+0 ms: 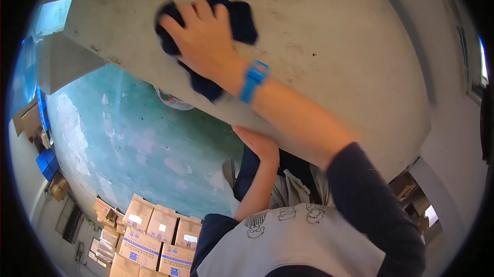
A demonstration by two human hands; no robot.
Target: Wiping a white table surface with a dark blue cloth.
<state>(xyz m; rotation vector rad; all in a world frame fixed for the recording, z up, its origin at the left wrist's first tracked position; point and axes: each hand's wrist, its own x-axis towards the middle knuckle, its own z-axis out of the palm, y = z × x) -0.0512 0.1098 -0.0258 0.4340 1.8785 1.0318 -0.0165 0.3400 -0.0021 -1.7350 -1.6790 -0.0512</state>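
Note:
A dark navy cloth [242,22] lies bunched on a pale, stained tabletop [329,19]. My right hand [206,40] presses down on it, fingers spread and curled over the fabric. Parts of the cloth stick out on both sides of the hand and below the wrist. A blue wristwatch [254,80] is on my right wrist, and the forearm is slightly blurred. My left hand [260,143] rests at the tabletop's near edge, its fingers stretched out and seen side-on. Nothing shows in it.
Several stacked cardboard boxes [139,246] stand at the lower left on a worn blue-green floor [118,138]. A white, partly hidden object [175,101] shows under the tabletop edge. Blue bins [47,163] are at the far left; a wall [455,102] rises at the right.

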